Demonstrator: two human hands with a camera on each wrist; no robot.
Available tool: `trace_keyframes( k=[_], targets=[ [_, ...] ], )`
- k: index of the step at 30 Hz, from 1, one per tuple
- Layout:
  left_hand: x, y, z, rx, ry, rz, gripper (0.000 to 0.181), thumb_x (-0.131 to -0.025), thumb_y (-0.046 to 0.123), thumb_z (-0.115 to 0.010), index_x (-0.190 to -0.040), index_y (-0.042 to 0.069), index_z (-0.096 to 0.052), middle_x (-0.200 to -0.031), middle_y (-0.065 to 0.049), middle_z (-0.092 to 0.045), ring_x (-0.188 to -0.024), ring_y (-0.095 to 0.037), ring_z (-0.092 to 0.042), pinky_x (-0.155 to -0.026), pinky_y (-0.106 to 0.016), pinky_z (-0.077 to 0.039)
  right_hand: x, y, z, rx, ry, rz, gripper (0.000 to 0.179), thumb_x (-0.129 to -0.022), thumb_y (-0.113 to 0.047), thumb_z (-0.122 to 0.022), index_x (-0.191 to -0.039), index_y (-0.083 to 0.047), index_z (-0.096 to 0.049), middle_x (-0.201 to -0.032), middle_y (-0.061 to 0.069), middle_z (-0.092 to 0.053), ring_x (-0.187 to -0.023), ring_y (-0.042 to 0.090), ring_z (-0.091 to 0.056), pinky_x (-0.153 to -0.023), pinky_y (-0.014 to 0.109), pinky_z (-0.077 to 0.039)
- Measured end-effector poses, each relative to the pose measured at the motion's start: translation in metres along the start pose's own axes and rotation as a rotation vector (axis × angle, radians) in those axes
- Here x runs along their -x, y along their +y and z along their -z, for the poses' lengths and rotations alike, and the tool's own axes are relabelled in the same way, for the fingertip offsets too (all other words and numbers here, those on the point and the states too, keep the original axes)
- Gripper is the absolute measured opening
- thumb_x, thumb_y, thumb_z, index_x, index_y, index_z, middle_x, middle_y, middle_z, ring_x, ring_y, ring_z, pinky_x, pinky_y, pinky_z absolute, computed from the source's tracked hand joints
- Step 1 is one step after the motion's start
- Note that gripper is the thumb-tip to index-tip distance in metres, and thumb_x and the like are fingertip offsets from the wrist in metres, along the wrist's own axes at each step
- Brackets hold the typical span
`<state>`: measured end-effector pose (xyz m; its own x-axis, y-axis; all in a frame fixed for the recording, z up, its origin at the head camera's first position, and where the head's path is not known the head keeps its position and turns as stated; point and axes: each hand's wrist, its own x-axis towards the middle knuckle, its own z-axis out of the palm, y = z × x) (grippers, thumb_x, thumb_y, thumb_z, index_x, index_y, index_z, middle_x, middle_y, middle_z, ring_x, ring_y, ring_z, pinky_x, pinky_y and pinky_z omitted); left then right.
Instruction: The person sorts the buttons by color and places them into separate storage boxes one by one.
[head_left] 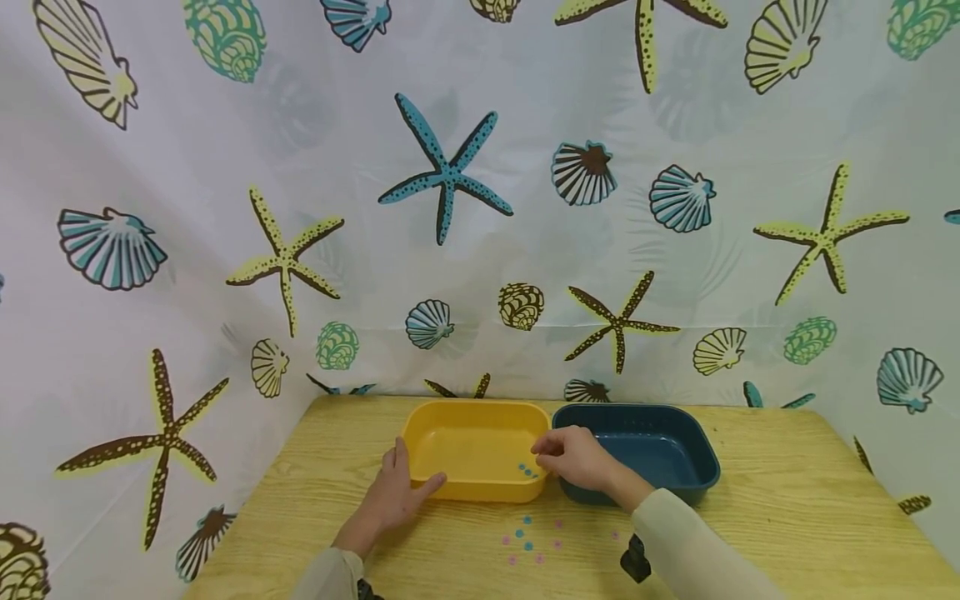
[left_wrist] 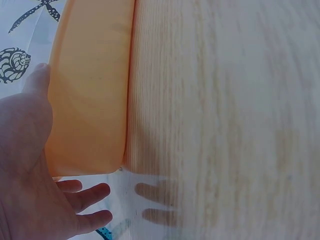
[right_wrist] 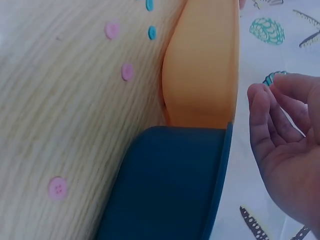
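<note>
My left hand rests against the left end of the yellow bin, its thumb by the front rim. In the left wrist view its fingers reach straight past the bin's end. Over the bin's right rim hovers my right hand, loosely curled; the right wrist view shows a gap between thumb and forefinger and no button between them. Just below, several small blue buttons appear inside the bin. Loose blue buttons and pink buttons lie on the table in front.
A dark blue bin stands directly right of the yellow one, partly behind my right forearm. One pink button lies apart near my right wrist. The wooden table ends at a cloth printed with shells and starfish.
</note>
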<state>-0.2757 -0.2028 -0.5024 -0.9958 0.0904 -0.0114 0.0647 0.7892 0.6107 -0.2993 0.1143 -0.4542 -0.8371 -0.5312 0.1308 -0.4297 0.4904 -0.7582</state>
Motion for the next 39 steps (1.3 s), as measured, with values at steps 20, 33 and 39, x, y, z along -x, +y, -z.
trace_keyframes(
  k=[20,33,39],
  targets=[
    [0.000,-0.001,0.001,0.001,0.011,-0.012,0.106,-0.090,0.057,-0.054,-0.146,-0.011,0.005,-0.146,-0.037,-0.009,-0.126,-0.050,-0.034,-0.099,-0.056,-0.034,0.024,-0.002,-0.023,0.071,-0.155,0.146,0.007,-0.089,-0.005,-0.065,-0.092,-0.006,-0.071,-0.081,-0.003,-0.067,-0.068,0.001,-0.058,-0.063,0.021,-0.049],
    [0.000,-0.002,0.000,0.012,0.010,-0.012,0.107,-0.089,0.058,-0.053,-0.146,-0.011,0.005,-0.147,-0.036,-0.008,-0.128,-0.050,-0.031,-0.100,-0.056,-0.032,0.026,0.007,-0.041,0.207,-0.258,0.228,0.006,-0.087,-0.007,-0.068,-0.088,-0.008,-0.073,-0.082,-0.007,-0.067,-0.066,-0.004,-0.055,-0.061,0.015,-0.047],
    [-0.001,-0.003,-0.001,0.009,0.003,-0.009,0.107,-0.089,0.059,-0.053,-0.146,-0.011,0.005,-0.147,-0.036,-0.008,-0.128,-0.050,-0.031,-0.101,-0.056,-0.032,0.026,0.013,-0.048,0.229,-0.266,0.230,0.007,-0.084,-0.007,-0.070,-0.089,-0.009,-0.074,-0.085,-0.009,-0.069,-0.070,-0.005,-0.057,-0.065,0.013,-0.047]
  ],
)
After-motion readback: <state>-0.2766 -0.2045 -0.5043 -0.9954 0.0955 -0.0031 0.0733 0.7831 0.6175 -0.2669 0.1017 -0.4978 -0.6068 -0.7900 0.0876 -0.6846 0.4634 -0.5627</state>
